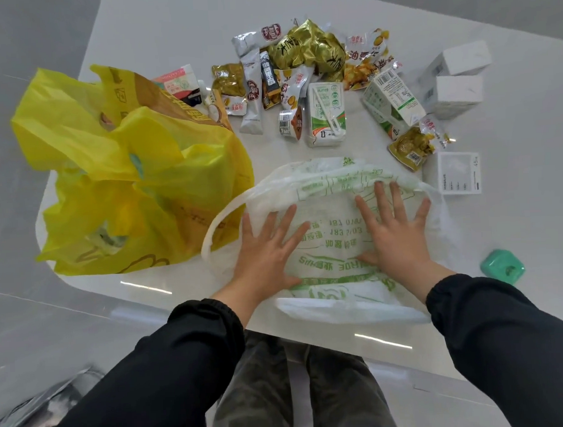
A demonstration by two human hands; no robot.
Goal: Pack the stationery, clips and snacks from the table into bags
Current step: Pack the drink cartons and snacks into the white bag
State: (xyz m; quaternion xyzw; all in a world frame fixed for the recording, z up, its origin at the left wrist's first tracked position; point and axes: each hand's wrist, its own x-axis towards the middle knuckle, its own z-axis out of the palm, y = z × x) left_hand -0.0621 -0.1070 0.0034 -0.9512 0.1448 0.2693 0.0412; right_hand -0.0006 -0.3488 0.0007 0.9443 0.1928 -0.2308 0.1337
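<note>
**While flat on the counter: white bag under both hands**

While spread wide, fingers splayed: left hand [268,246] and right hand [397,231], palms pressed down on white bag [332,233] with green print, at near edge of counter [169,31]. Just left, touching it: bulging yellow bag [136,174]. Beyond, loose: snack packets [308,50], two drink cartons [327,114], white boxes [455,76]. Right of white bag: small white card [459,173]; green case [502,266] near right sleeve.
</note>
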